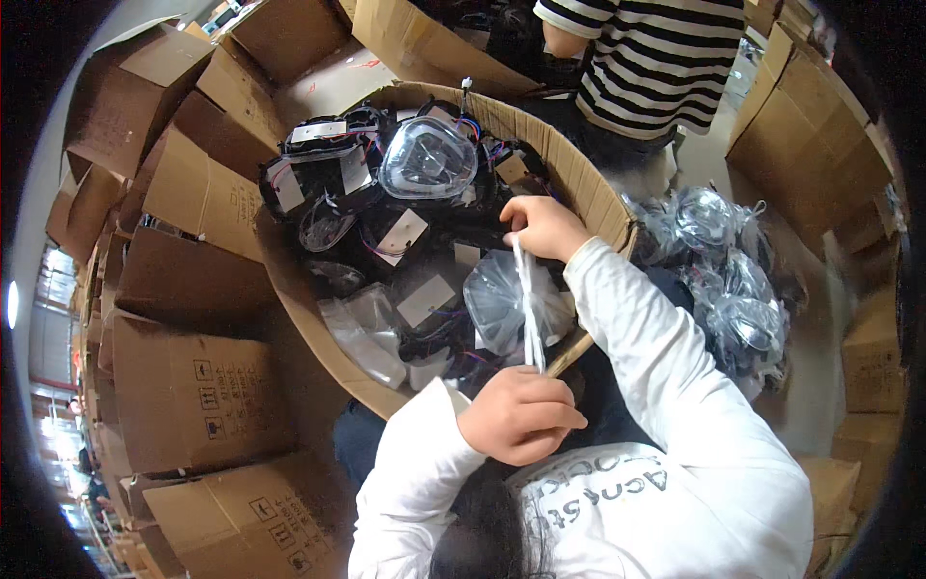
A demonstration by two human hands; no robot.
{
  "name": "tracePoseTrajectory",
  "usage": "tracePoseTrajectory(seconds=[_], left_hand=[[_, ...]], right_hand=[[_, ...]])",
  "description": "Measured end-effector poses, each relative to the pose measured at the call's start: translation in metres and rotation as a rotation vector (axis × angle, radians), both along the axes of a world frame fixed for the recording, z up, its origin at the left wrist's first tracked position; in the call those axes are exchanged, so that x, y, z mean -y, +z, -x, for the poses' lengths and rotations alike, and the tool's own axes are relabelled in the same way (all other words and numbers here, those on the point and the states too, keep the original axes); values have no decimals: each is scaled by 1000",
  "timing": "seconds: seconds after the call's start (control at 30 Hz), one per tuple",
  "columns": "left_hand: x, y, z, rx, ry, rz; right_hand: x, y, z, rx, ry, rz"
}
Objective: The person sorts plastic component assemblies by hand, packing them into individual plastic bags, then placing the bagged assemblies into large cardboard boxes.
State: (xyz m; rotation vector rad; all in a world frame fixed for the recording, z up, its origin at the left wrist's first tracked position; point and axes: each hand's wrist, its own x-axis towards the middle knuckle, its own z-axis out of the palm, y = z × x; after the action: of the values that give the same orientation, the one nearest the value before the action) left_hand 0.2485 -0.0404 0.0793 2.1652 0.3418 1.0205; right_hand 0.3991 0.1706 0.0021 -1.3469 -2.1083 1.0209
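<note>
A clear plastic bag [497,304] hangs over the near right part of a large cardboard box, its gathered edge pulled taut between my two hands. My right hand [545,229] pinches the far end of that edge above the box's right side. Closed around the near end is my left hand [521,415], close to my body. What the bag holds is blurred by its folds. Beneath it, the cardboard box [318,328] is filled with black parts bearing white labels and coloured wires. A clear rounded plastic cover [429,157] lies on top of them.
Several bagged clear parts [743,289] are heaped on the floor to my right. Open cardboard cartons [203,396] line the left side, and more cartons [810,135] stand at right. A person in a striped shirt [661,63] works beside another box [424,48] ahead.
</note>
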Motion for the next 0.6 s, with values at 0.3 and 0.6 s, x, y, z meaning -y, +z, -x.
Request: tracePoseTrajectory(seconds=[0.3, 0.6], left_hand=[[-9, -43, 36, 602, 648, 65], [-13, -45, 40, 109, 509, -276]], right_hand=[[45, 36, 1, -418, 562, 516], [74, 13, 29, -508, 849, 736]])
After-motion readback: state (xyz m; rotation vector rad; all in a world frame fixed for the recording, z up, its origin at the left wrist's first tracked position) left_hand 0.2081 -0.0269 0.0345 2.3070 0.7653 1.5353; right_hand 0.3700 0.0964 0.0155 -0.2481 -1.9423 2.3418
